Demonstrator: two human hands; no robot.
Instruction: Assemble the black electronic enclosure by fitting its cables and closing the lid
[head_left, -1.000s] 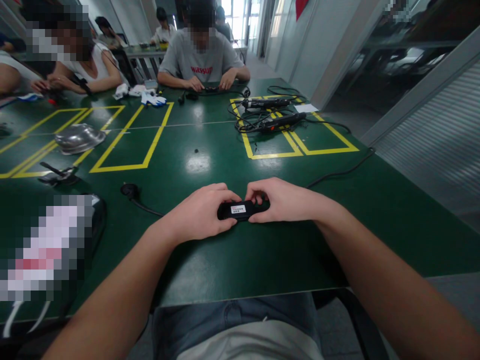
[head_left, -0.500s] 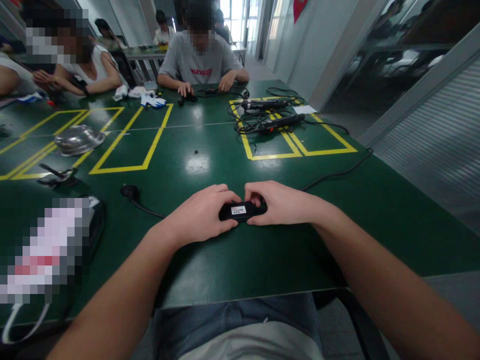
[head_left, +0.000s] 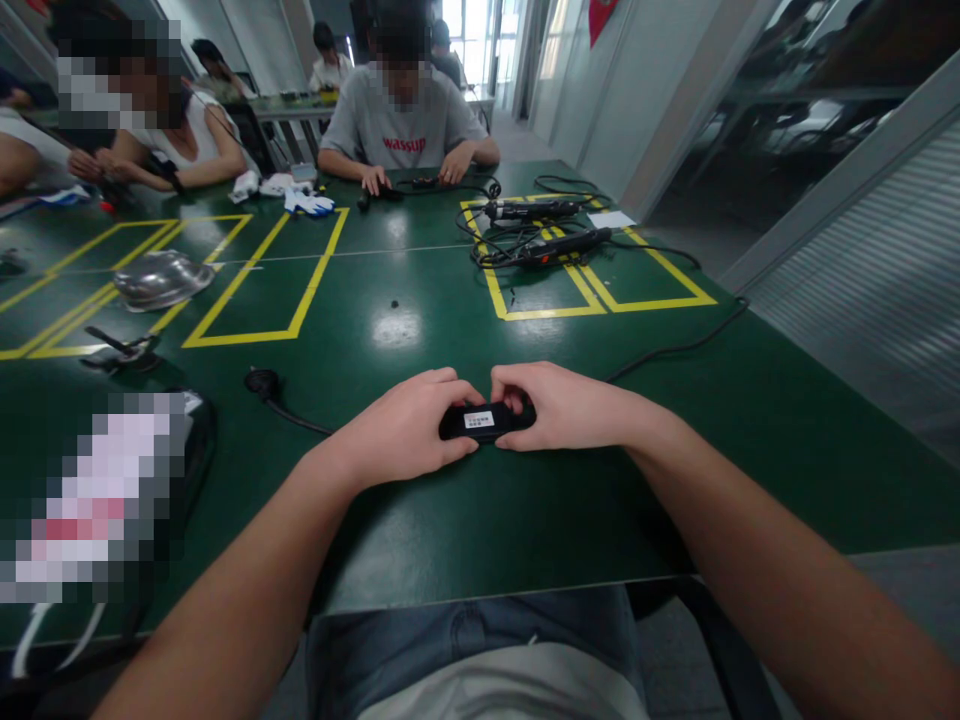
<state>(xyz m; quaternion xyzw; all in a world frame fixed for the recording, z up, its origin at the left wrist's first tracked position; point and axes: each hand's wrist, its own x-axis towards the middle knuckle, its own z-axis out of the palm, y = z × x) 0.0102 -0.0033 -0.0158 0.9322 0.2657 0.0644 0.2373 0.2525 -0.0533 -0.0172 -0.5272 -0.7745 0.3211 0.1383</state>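
Note:
On the green table in front of me lies a small black power adapter [head_left: 495, 424] with a white printed label facing up. My left hand [head_left: 420, 420] grips its left end between thumb and fingers. Around the right end, my right hand [head_left: 559, 408] is closed in the same way. A black plug [head_left: 262, 384] on a short cord rests left of my left hand, its cord running under that hand. Another black cable [head_left: 675, 350] trails from behind my right hand to the table's right edge. The adapter's two ends are partly hidden by my fingers.
Two black electric screwdrivers [head_left: 566, 244] with tangled cables lie inside yellow tape frames at the right. A metal bowl [head_left: 163, 280], a dark clip-like tool [head_left: 120, 348] and a blurred-out package [head_left: 105, 490] are on the left. White gloves [head_left: 309, 201] lie farther back. Co-workers [head_left: 405, 125] sit opposite.
Both hands keep the same hold on the power adapter. The whole view has shifted very slightly; the co-worker at the left has moved their hands a little.

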